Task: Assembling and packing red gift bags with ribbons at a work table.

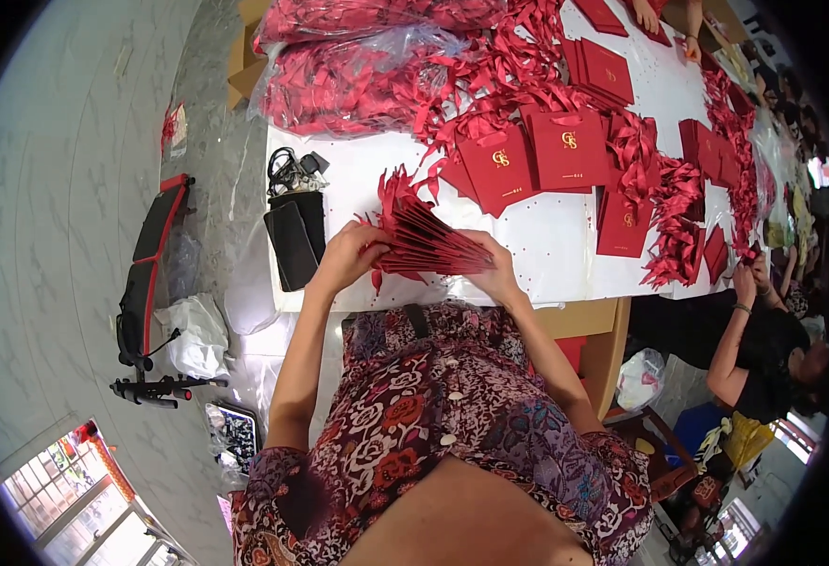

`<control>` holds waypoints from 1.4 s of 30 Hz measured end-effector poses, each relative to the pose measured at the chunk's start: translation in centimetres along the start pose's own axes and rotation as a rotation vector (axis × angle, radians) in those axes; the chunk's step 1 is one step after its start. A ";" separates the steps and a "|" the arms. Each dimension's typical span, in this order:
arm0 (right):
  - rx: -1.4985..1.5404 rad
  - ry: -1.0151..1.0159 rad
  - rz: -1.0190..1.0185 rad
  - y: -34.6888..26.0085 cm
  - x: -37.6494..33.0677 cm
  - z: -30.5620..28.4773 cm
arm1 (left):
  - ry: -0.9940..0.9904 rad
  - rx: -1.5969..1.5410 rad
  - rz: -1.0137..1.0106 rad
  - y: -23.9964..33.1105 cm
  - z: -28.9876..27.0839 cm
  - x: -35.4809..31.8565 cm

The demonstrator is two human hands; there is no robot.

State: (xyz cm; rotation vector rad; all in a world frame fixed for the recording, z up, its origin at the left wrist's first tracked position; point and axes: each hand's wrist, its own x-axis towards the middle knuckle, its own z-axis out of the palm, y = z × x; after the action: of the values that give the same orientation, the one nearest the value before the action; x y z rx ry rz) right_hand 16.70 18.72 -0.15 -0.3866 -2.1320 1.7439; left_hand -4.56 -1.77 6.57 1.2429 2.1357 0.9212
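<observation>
Near the table's front edge I hold a fanned stack of red ribboned cards (438, 243), seen edge-on. My right hand (497, 272) grips the stack's narrow end, where the cards press together. My left hand (350, 255) is closed at the spread end, its fingertips among the ribbons and card edges; which ribbon or card they pinch is too small to tell. Loose red ribbon ends (398, 193) stick out beyond the stack. Just past my hands, red cards with gold lettering (570, 151) lie in overlapping piles, red ribbons heaped over and behind them.
Clear plastic bags of red ribbons (339, 85) fill the far left of the white table (546, 231). A black phone (290, 245) and a black cable (287, 172) lie left of my hands. A co-worker's hands (746, 281) handle ribbons at right; a folded scooter (145, 283) stands left.
</observation>
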 end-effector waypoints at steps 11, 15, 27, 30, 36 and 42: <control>-0.052 0.011 0.000 -0.4 0.1 -0.1 | -0.046 0.018 0.130 -0.7 0.1 0.4; -0.021 0.012 0.027 -0.1 0.0 0.1 | 0.147 -0.002 0.015 -1.1 1.6 -0.5; -0.042 0.048 0.025 -0.9 0.4 0.0 | 0.296 0.390 -0.213 -4.0 -1.3 -3.7; -0.023 0.049 0.001 -0.4 0.1 0.2 | 0.405 0.044 -0.036 -1.2 -1.1 -1.6; 0.050 0.024 0.078 -1.0 0.1 0.4 | -0.077 -0.651 0.058 -2.0 1.6 0.1; 0.200 -0.006 0.209 -0.7 0.9 0.3 | 0.069 -0.195 0.227 -1.5 3.4 3.1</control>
State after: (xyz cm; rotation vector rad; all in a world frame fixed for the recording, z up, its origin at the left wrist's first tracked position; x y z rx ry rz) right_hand 15.80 18.66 0.61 -0.5658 -1.9561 2.0534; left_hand -4.45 1.47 3.02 1.3896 1.9271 1.2529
